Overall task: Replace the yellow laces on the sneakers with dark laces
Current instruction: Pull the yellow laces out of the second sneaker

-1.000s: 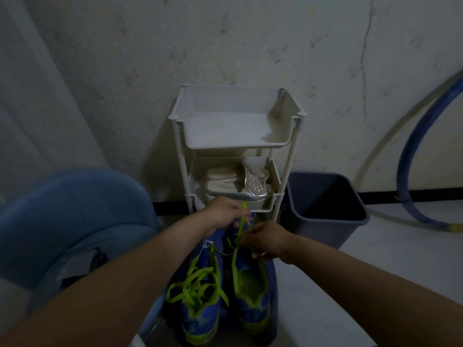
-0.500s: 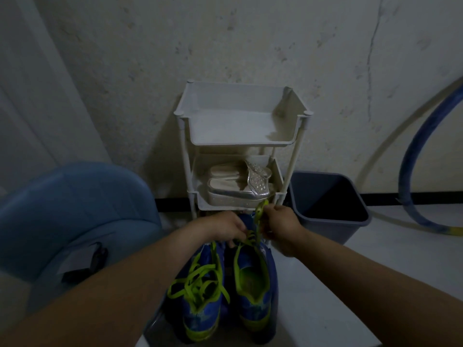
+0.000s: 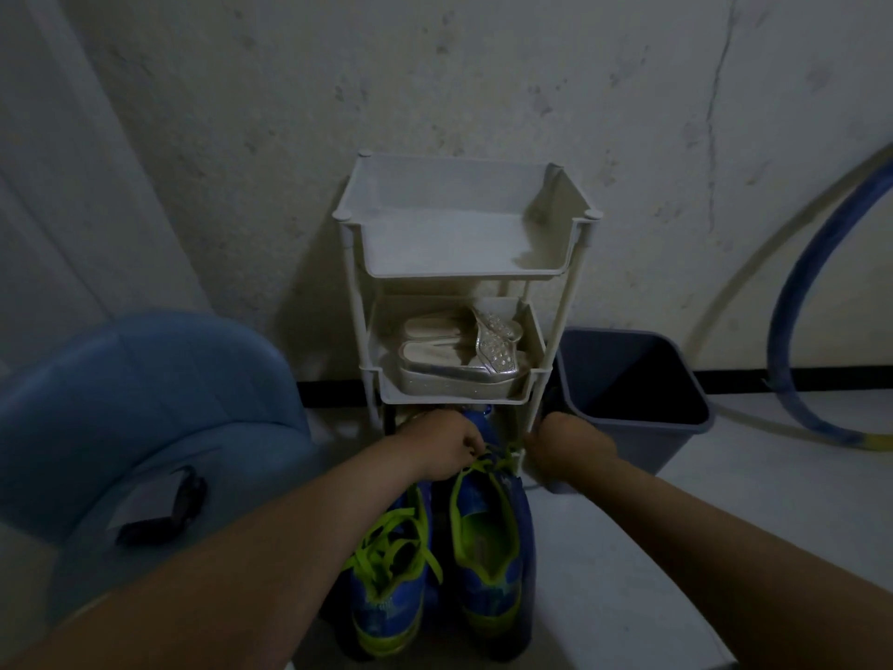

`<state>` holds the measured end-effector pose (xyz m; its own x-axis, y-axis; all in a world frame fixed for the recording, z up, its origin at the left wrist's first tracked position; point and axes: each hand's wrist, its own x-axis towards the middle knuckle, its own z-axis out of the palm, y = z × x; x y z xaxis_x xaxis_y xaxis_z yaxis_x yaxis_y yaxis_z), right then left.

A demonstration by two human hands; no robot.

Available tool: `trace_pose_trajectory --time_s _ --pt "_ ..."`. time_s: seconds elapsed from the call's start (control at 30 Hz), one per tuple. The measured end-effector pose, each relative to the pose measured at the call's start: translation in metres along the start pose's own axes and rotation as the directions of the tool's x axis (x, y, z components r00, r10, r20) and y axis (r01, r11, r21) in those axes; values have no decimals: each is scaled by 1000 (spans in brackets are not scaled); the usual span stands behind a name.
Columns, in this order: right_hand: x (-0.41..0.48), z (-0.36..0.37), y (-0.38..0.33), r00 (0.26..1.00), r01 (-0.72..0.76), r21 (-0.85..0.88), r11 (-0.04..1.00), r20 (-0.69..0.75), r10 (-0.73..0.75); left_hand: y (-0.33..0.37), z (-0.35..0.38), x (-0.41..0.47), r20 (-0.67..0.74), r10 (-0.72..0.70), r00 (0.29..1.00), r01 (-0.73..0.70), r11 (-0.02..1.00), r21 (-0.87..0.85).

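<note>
1. Dim wall point(image 3: 435, 89) behind; sneakers point(image 3: 488, 573) stand before the white rack point(image 3: 464, 273).
2. Our left hand point(image 3: 439, 447) pinches the yellow lace point(image 3: 489, 464); right hand point(image 3: 570, 447) curled, grip hidden.
3. We judge the lace soft, light: hold near eyelets.

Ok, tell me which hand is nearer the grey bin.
Right. The right hand, holding the yellow lace, is beside the grey bin's near-left corner; the left hand is farther left, at the sneakers' toes.

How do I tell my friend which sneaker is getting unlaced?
Find the white rack by the wall; two blue sneakers stand before it. It's the right sneaker, nearer the grey bin, its yellow lace left only at the toe.
</note>
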<state>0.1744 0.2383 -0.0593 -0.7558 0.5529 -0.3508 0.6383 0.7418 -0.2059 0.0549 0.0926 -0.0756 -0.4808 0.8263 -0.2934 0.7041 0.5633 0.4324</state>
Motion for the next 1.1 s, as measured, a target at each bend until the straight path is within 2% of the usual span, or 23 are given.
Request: trace_pose_trajectory --time_s 0.07,0.17,0.27,0.33,0.47,0.6,0.8,0.9,1.1 --pt "-2 5 2 999 25 -82 996 -43 -29 0 3 1 5 33 999 -33 996 80" --pt "1 14 -1 974 209 -67 976 -79 -214 -2 8 3 36 63 997 -69 983 170" --pt "3 21 -10 920 390 43 920 17 -391 -2 12 5 8 79 997 -79 973 218" --pt "1 23 -13 900 426 53 903 75 -429 -1 12 4 -25 75 997 -68 973 222" --pt "4 27 -10 920 376 68 924 93 -381 -4 14 8 -46 43 998 -35 987 160" --pt "7 29 -6 943 303 186 935 81 -321 -8 18 11 10 -1 1000 2 999 -50" --pt "12 30 -6 941 309 169 936 88 -327 -11 11 7 66 -132 989 145 951 -272" --pt "11 29 -12 923 351 154 924 112 -369 -6 10 6 79 -85 993 101 969 -225" --pt "12 27 -21 903 378 95 921 184 -389 -9 8 6 71 -39 997 41 999 -25"
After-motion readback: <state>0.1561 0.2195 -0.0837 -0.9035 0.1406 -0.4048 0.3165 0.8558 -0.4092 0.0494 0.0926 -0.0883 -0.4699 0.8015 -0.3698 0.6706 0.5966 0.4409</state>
